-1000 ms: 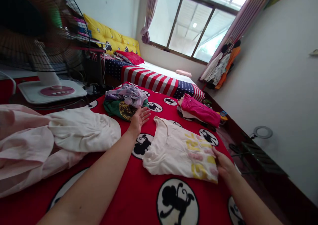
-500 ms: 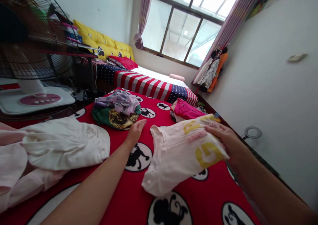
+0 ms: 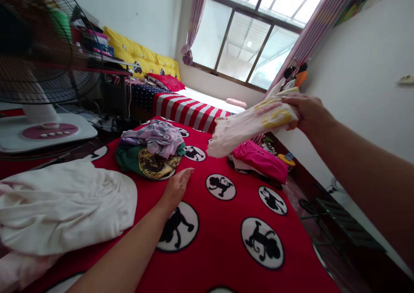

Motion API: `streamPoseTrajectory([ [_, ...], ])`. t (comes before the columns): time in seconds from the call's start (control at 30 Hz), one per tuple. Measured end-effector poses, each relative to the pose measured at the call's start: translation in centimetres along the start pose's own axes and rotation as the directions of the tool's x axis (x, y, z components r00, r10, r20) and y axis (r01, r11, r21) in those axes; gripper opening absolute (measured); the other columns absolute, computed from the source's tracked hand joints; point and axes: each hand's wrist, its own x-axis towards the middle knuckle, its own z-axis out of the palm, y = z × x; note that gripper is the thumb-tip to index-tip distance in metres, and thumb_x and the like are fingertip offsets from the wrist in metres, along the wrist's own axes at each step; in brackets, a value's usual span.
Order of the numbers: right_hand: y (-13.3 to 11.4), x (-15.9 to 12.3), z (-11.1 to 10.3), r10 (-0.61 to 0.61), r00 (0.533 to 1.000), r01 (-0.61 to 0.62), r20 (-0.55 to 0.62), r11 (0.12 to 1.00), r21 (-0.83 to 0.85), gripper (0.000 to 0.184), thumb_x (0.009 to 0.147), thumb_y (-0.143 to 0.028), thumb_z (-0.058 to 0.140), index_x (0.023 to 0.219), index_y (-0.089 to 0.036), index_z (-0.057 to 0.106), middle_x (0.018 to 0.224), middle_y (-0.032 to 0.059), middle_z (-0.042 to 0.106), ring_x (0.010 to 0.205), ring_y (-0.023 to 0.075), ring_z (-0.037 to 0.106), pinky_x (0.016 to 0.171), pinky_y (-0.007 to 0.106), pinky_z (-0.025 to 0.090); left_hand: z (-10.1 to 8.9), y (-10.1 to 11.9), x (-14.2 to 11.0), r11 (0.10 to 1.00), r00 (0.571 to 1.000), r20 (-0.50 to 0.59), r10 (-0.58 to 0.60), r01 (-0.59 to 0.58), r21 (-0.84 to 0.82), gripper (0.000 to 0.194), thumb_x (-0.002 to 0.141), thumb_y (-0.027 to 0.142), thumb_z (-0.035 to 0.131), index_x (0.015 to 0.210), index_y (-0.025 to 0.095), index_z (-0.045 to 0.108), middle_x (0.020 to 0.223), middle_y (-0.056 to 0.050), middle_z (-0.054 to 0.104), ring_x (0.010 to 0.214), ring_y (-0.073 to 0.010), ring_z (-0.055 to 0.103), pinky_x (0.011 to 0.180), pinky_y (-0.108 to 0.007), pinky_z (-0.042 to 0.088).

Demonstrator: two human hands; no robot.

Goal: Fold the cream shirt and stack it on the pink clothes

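The raised right hand (image 3: pixel 307 112) clamped a white printed T-shirt (image 3: pixel 255 125) in the air, right of centre; the open left hand (image 3: pixel 176 189) lay palm down on the red blanket (image 3: pixel 223 250), near heaped clothes (image 3: pixel 150 148).

Up off the red monkey-print blanket (image 3: pixel 207 250) now: the bunched printed T-shirt (image 3: pixel 252 125), raised high in the right hand (image 3: pixel 307 112). Monkey circles (image 3: pixel 220 186) uncovered where it lay.

1. White T-shirt (image 3: pixel 252 125), yellow-pink print: bunched, tilted, held in the air by right hand (image 3: pixel 307 112).
2. Lavender garment (image 3: pixel 155 138) atop green printed garment (image 3: pixel 150 166): heap on red monkey-print blanket (image 3: pixel 223 228), just beside left hand (image 3: pixel 176 189).
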Motion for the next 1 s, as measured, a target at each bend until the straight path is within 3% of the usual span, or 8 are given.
streamPoseTrajectory([
  [0.2, 10.0, 5.5, -5.9, 0.009, 0.984, -0.022, -0.180, 0.997, -0.075, 0.010, 0.070, -0.023, 0.066, 0.075, -0.026, 0.057, 0.098, 0.0031, 0.070, 0.091, 0.0172, 0.064, 0.078, 0.031, 0.054, 0.2, 0.4, -0.1, 0.996, 1.000, -0.010, -0.015, 0.016, 0.082, 0.058, 0.090, 0.064, 0.040, 0.115, 0.019, 0.067, 0.114, -0.011, 0.069, 0.110, -0.0277, 0.063, 0.101, -0.041, 0.045],
  [0.37, 21.6, 2.7, -10.1, 0.172, 0.898, -0.298, -0.406, 0.915, -0.271, 0.019, 0.061, -0.019, 0.067, 0.067, -0.025, 0.050, 0.081, 0.0138, 0.067, 0.085, 0.0297, 0.065, 0.070, 0.040, 0.053, 0.3, 0.4, 0.0, 0.989, 0.999, -0.026, -0.043, 0.046, 0.139, 0.055, 0.091, 0.062, 0.039, 0.114, 0.020, 0.067, 0.113, -0.010, 0.070, 0.108, -0.0272, 0.063, 0.098, -0.040, 0.047],
  [0.5, 27.2, 0.2, -10.7, 0.079, 0.828, -0.373, -0.555, 0.817, -0.440, 0.040, 0.058, -0.023, 0.066, 0.097, -0.014, 0.059, 0.113, 0.0255, 0.060, 0.115, 0.0421, 0.052, 0.097, 0.056, 0.039, 0.4, 0.5, 0.0, 0.984, 0.999, -0.024, -0.048, 0.051, 0.170, 0.055, 0.091, 0.062, 0.039, 0.113, 0.021, 0.067, 0.111, -0.009, 0.070, 0.107, -0.0265, 0.064, 0.097, -0.039, 0.048],
  [0.6, 28.1, -1.8, -9.0, -0.028, 0.869, -0.282, -0.494, 0.792, -0.541, 0.051, 0.063, -0.024, 0.062, 0.112, -0.011, 0.057, 0.128, 0.0240, 0.054, 0.125, 0.0364, 0.046, 0.107, 0.050, 0.030, 0.3, 0.5, 0.0, 0.984, 0.999, -0.016, -0.034, 0.036, 0.175, 0.057, 0.091, 0.062, 0.038, 0.114, 0.018, 0.066, 0.111, -0.010, 0.070, 0.106, -0.0261, 0.064, 0.095, -0.040, 0.049],
  [0.7, 26.7, -5.9, -5.8, -0.194, 0.937, -0.023, -0.290, 0.795, -0.606, 0.045, 0.068, -0.027, 0.061, 0.111, -0.015, 0.058, 0.133, 0.0179, 0.053, 0.131, 0.0303, 0.040, 0.112, 0.046, 0.024, 0.3, 0.4, 0.1, 0.978, 1.000, -0.002, -0.026, 0.026, 0.206, 0.058, 0.091, 0.061, 0.038, 0.113, 0.016, 0.067, 0.109, -0.011, 0.071, 0.104, -0.0261, 0.065, 0.095, -0.041, 0.049],
  [0.8, 24.3, -12.7, -1.4, -0.174, 0.985, 0.153, -0.019, 0.908, -0.391, 0.041, 0.074, -0.034, 0.059, 0.111, -0.018, 0.058, 0.129, 0.0147, 0.055, 0.125, 0.0279, 0.047, 0.107, 0.048, 0.032, 0.3, 0.4, 0.3, 0.965, 1.000, -0.002, 0.002, -0.002, 0.261, 0.053, 0.092, 0.057, 0.040, 0.112, 0.016, 0.067, 0.108, -0.011, 0.071, 0.103, -0.0257, 0.066, 0.094, -0.040, 0.049],
  [0.87, 22.2, -17.9, 1.8, 0.040, 0.990, -0.022, 0.139, 0.992, -0.125, 0.040, 0.074, -0.035, 0.062, 0.111, -0.021, 0.058, 0.134, 0.0129, 0.052, 0.121, 0.0266, 0.052, 0.097, 0.043, 0.044, 0.2, 0.6, 0.3, 0.944, 0.999, -0.001, 0.048, -0.045, 0.328, 0.044, 0.092, 0.049, 0.045, 0.110, 0.017, 0.068, 0.109, -0.010, 0.071, 0.103, -0.0252, 0.065, 0.094, -0.038, 0.048],
  [1.0, 17.7, -27.0, 6.9, 0.311, 0.867, -0.407, 0.389, 0.893, 0.192, 0.047, 0.074, -0.034, 0.067, 0.116, -0.021, 0.052, 0.119, 0.0120, 0.063, 0.102, 0.0235, 0.065, 0.075, 0.031, 0.053, 0.2, 1.4, -0.1, 0.900, 0.987, 0.058, 0.151, -0.161, 0.405, 0.027, 0.087, 0.029, 0.053, 0.104, 0.017, 0.070, 0.105, -0.009, 0.071, 0.099, -0.0226, 0.065, 0.090, -0.034, 0.049],
])
